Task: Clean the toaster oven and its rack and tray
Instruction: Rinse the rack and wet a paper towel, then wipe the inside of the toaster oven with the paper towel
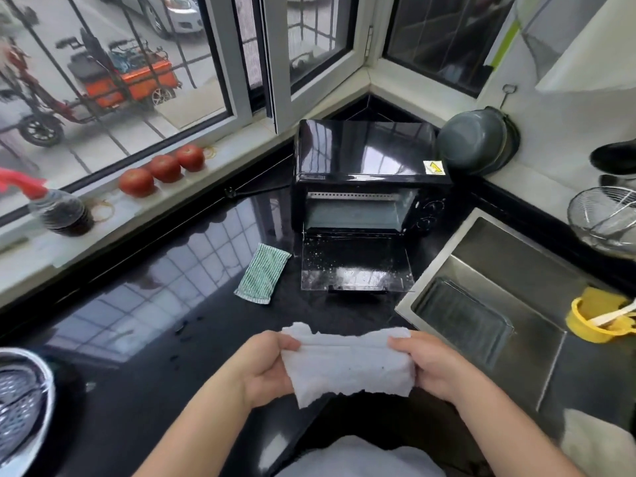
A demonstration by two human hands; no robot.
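Black toaster oven [368,166] at the far corner of the black desk [172,304], under the window, door [356,265] dropped flat toward the viewer and flecked with pale specks or droplets. Inside dim and washed out; no telling whether a rack remains there. Dials on the right front barely readable against the black. In the sink [537,263] to the right, a dark rectangular tray [463,320] lying on the bottom, blurred, its surface hard to read. Green striped cloth [262,274] flat on the desk just left of the door, apart from it.

Nearer, held above the desk edge: a white paper towel [349,364], folded and crumpled, stretched between both hands. Left hand [266,368] with fingers curled around the towel's left end, fingertips hidden behind the sheet. Right hand [428,364] gripping the right end likewise, thumb on top.

Three tomatoes [163,168] in a row on the windowsill. Spray bottle [51,208] at far left, blurred. Yellow strainer [599,318] at the sink's right rim, partly cut off. Metal colander [20,401] cropped at the lower left edge.
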